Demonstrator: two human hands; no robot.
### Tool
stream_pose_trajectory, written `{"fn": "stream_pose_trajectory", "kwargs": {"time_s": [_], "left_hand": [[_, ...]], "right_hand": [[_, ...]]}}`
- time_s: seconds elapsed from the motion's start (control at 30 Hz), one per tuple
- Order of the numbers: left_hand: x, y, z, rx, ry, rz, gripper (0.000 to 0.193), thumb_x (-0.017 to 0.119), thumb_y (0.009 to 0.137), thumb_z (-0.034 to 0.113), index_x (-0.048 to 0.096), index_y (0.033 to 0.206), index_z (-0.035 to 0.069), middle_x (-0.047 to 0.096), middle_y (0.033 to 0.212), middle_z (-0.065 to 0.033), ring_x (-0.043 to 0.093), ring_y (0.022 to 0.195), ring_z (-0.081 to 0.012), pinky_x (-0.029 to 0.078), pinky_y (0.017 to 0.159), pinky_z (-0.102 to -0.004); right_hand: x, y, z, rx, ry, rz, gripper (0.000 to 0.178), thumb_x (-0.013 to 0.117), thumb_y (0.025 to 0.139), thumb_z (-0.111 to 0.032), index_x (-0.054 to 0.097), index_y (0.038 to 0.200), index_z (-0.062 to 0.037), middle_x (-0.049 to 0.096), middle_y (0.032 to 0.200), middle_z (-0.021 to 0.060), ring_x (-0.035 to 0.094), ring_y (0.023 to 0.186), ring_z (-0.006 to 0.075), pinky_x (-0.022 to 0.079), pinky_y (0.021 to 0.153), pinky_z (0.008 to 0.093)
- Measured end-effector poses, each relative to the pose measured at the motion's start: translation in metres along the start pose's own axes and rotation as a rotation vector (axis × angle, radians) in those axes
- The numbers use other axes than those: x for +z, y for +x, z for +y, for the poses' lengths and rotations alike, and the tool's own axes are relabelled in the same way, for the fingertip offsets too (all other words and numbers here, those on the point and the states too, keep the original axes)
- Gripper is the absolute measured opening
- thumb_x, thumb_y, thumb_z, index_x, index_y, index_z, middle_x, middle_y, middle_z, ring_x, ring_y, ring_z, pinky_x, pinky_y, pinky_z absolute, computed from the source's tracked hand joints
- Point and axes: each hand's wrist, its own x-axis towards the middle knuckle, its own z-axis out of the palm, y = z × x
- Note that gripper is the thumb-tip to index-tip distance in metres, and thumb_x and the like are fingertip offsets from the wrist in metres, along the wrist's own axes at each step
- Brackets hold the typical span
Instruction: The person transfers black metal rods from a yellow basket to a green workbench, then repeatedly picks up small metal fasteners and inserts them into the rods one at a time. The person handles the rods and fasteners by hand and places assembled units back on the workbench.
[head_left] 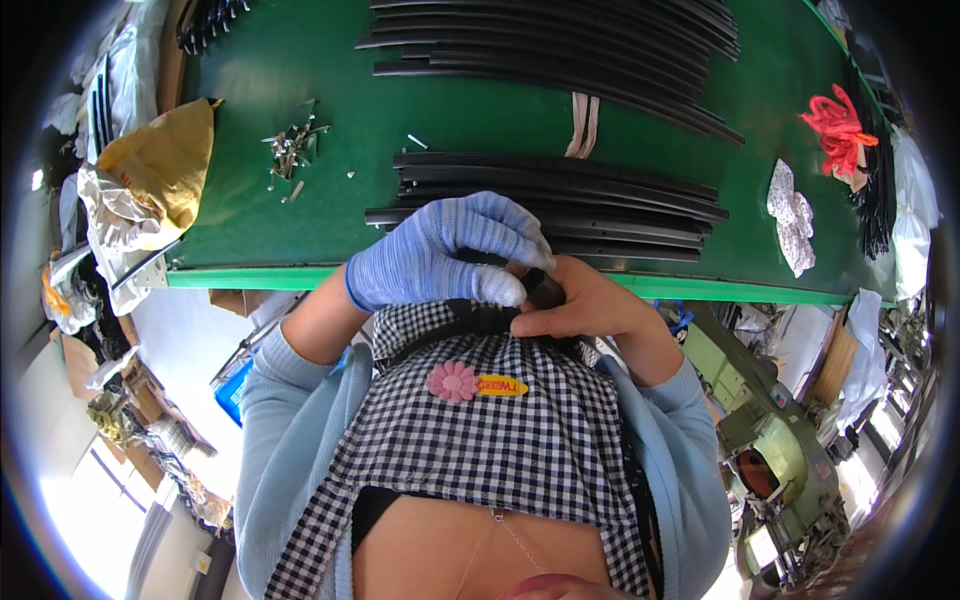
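My left hand (445,250) wears a blue knitted glove. Its fingers are curled, with the thumb tip close against a short black piece (543,288); what lies inside the grip is hidden. My bare right hand (595,300) is closed around that black piece, which could be the end of a tube. Both hands meet in front of my body at the near table edge. Just beyond them lies a stack of long black strips (620,190), running left to right; the gloved hand covers part of it.
The green table (330,230) bears a larger stack of black strips (560,50) at the back. Small metal parts (292,150) lie left of centre. Beige straps (582,125) lie between the stacks. At right are a patterned cloth (792,215) and red ties (838,125). A green machine (780,450) stands lower right.
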Motion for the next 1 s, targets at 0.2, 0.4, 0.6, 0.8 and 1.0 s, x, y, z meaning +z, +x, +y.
{"fn": "stream_pose_trajectory", "kwargs": {"time_s": [0.2,0.4,0.6,0.8,1.0], "left_hand": [[-0.002,0.011,-0.002,-0.258,-0.465,-0.208,0.048,0.086,0.074,0.030,0.075,0.112,0.003,0.060,0.101,-0.0056,0.053,0.096,-0.0183,0.045,0.085,-0.0303],[0.011,0.002,-0.005,-0.373,-0.648,-0.168,0.036,0.084,0.077,0.025,0.077,0.104,0.003,0.062,0.096,-0.0052,0.051,0.094,-0.0177,0.044,0.085,-0.0282],[0.015,-0.016,0.001,-0.361,-0.529,-0.027,0.033,0.073,0.089,0.026,0.074,0.111,0.002,0.061,0.109,-0.0079,0.053,0.110,-0.0214,0.042,0.099,-0.0348],[0.005,-0.027,0.004,-0.409,-0.516,-0.080,0.029,0.074,0.087,0.019,0.072,0.110,0.002,0.061,0.115,-0.0097,0.054,0.112,-0.0227,0.041,0.102,-0.0357],[0.005,-0.029,0.012,-0.595,-0.678,-0.069,0.032,0.075,0.086,0.017,0.065,0.113,0.003,0.060,0.117,-0.0089,0.058,0.108,-0.0202,0.045,0.101,-0.0348]], "right_hand": [[0.007,0.002,-0.003,-0.030,0.007,-0.140,0.043,0.081,0.080,-0.038,0.065,0.104,-0.0069,0.062,0.089,0.0015,0.059,0.083,0.0137,0.047,0.076,0.0282],[0.016,0.013,0.014,-0.187,0.041,-0.274,0.041,0.080,0.082,-0.040,0.065,0.103,-0.0084,0.061,0.088,-0.0009,0.057,0.074,0.0095,0.045,0.062,0.0240],[0.013,0.012,0.020,0.077,0.291,-0.321,0.047,0.081,0.080,-0.041,0.062,0.110,-0.0109,0.054,0.082,-0.0057,0.048,0.062,0.0036,0.036,0.049,0.0192],[0.020,0.015,0.020,0.110,0.289,-0.347,0.046,0.081,0.081,-0.036,0.060,0.113,-0.0106,0.051,0.078,-0.0056,0.044,0.057,0.0031,0.033,0.047,0.0189],[0.026,0.018,0.029,0.154,0.390,-0.345,0.043,0.078,0.085,-0.031,0.057,0.114,-0.0072,0.050,0.075,-0.0053,0.042,0.053,0.0025,0.030,0.043,0.0197]]}}
